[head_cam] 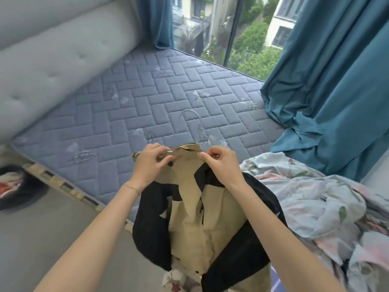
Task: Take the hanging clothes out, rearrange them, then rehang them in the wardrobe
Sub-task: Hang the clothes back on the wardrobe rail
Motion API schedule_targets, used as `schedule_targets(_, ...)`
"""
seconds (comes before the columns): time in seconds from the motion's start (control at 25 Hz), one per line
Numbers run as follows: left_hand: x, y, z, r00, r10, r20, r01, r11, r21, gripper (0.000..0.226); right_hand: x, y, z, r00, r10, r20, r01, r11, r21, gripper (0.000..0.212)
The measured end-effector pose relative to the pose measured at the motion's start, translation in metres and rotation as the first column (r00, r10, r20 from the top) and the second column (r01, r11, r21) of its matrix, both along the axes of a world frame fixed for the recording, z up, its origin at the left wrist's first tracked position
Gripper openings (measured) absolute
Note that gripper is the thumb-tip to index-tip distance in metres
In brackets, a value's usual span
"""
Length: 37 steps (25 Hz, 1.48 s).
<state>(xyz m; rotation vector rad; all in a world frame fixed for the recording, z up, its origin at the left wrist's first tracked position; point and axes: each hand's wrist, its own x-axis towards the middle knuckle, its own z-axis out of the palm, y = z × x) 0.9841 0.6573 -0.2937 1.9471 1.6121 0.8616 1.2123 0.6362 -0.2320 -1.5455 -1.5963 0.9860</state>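
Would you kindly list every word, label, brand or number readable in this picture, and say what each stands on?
No text here can be read.
Jacket: there is a small pale mark on one black sleeve, too small to read.
Mattress: the stitched motifs are blurred, and I cannot tell whether they hold letters.

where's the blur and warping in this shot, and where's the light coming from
Head view: soft daylight from the window, no hard shadows; its wide angle bows the headboard; the hanger hook and floor bundle look smeared; the jacket is sharper.
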Motion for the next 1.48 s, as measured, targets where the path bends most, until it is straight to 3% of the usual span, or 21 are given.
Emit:
schedule_targets(0.24, -0.115, -0.102, 0.081, 0.941, 0.339, -0.015, -0.337, 0.938, 0.079, 0.024, -0.121, -0.037, 0.067, 0.968, 0.251, 0.004, -0.25, 0.966, 0.072, 0.031)
schedule_targets(0.48, -0.243, -0.193, 0.125, 0.785, 0.619, 0.023, -0.614, 0.774, 0.155, 0.028, -0.272, -0.071, 0.114, 0.873, 0.487, 0.028, -0.485, 0.863, 0.141, 0.026)
schedule_targets(0.8, -0.438, -0.313, 0.161, 0.563, 0.825, 0.054, -0.816, 0.545, 0.192, 0.012, -0.51, -0.131, 0.148, 0.68, 0.732, 0.038, -0.727, 0.667, 0.164, 0.027)
schedule_targets(1.0, -0.552, -0.369, 0.177, 0.405, 0.914, 0.027, -0.895, 0.39, 0.218, 0.019, -0.648, -0.164, 0.161, 0.568, 0.823, 0.014, -0.81, 0.557, 0.182, 0.027)
schedule_targets(1.28, -0.684, -0.44, 0.187, 0.195, 0.981, -0.009, -0.95, 0.191, 0.247, 0.026, -0.831, -0.204, 0.161, 0.31, 0.95, -0.032, -0.931, 0.311, 0.191, 0.03)
schedule_targets(1.48, -0.764, -0.483, 0.177, -0.025, 0.999, 0.027, -0.972, -0.031, 0.234, 0.035, -0.963, -0.232, 0.154, 0.077, 0.997, -0.021, -0.98, 0.079, 0.185, 0.034)
